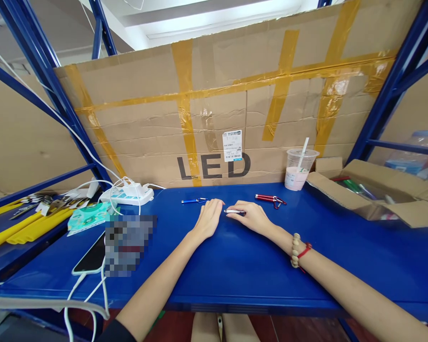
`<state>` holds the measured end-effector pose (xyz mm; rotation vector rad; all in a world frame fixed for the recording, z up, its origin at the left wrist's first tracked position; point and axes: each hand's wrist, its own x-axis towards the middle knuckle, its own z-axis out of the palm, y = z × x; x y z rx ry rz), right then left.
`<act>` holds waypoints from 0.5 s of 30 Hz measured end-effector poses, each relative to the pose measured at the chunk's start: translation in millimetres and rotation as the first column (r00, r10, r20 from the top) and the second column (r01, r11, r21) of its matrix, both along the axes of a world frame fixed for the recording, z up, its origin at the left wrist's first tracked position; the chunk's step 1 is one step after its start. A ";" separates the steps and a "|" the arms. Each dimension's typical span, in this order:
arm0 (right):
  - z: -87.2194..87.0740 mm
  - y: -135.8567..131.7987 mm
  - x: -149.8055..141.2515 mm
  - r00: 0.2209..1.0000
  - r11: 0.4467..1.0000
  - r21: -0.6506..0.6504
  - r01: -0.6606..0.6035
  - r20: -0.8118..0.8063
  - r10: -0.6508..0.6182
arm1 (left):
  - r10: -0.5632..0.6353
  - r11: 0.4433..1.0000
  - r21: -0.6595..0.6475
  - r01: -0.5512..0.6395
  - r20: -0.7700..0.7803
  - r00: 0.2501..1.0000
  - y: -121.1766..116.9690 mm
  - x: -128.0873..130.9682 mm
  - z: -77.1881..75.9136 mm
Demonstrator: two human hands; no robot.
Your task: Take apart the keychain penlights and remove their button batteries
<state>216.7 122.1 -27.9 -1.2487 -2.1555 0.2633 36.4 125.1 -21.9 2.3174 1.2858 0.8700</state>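
Observation:
My right hand is closed around a slim black and silver pen-shaped tube, whose tip points left. Beside it, my left hand rests on the blue table with its fingers stretched out, and I see nothing in it. A blue pen-shaped tube with a small clip lies just behind the left fingertips. Behind the right hand lies a red pen-shaped item with a red clip; whether it is one or two tubes I cannot tell.
A plastic cup with a straw and an open cardboard box stand at the right. At the left are a power strip, a green packet, and a phone with a cable. A cardboard sheet closes off the back.

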 end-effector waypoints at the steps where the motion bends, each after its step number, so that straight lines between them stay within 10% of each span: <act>1: 0.2 -0.4 0.0 1.000 1.000 -0.002 -0.003 0.001 0.003 | 0.002 1.000 0.009 -0.001 -0.010 1.000 -0.2 0.2 0.1; 15: 2.9 -1.7 2.5 1.000 1.000 0.020 0.014 -0.025 -0.014 | 0.110 0.981 0.171 -0.089 -0.116 0.987 -2.3 1.3 3.5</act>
